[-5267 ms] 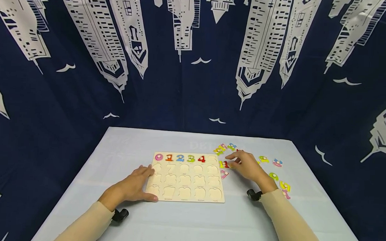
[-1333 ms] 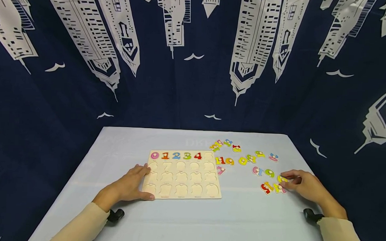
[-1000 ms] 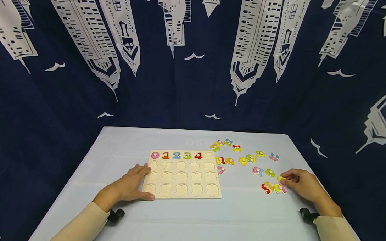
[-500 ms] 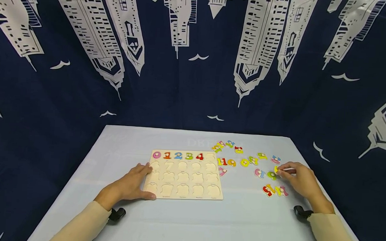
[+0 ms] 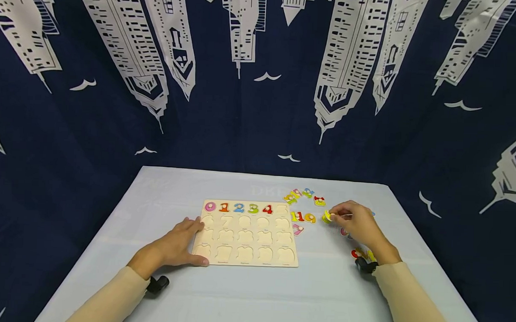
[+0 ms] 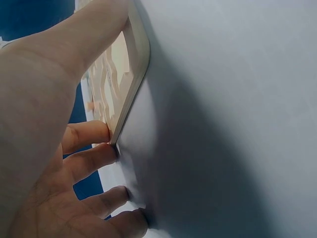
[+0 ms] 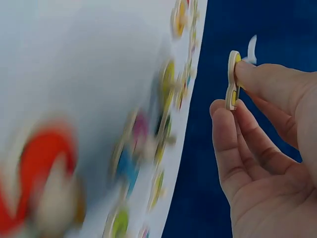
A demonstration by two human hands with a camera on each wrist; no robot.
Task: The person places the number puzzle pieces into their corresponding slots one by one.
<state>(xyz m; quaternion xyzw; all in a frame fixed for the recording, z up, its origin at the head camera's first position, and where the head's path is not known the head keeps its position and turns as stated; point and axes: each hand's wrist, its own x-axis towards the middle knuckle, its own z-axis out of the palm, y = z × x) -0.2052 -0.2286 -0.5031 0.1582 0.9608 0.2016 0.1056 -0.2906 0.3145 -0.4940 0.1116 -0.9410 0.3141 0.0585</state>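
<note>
In the top row of the wooden board (image 5: pixel 248 246), 0 (image 5: pixel 210 206), 1 (image 5: pixel 224 207), 2 (image 5: pixel 238 207), 3 (image 5: pixel 253 208) and 4 (image 5: pixel 267 209) are seated; the other recesses are left bare. The board's left edge is touched by the left hand (image 5: pixel 169 245), its fingers loosely extended. A yellow piece (image 7: pixel 234 82) is pinched by the right hand (image 5: pixel 360 225) above the worktop (image 5: pixel 236 297), right of the board; its number cannot be made out. Printed captions (image 5: pixel 222 263) are too small to be read, and some loose number pieces (image 5: pixel 310 218) are hidden by the right arm.
</note>
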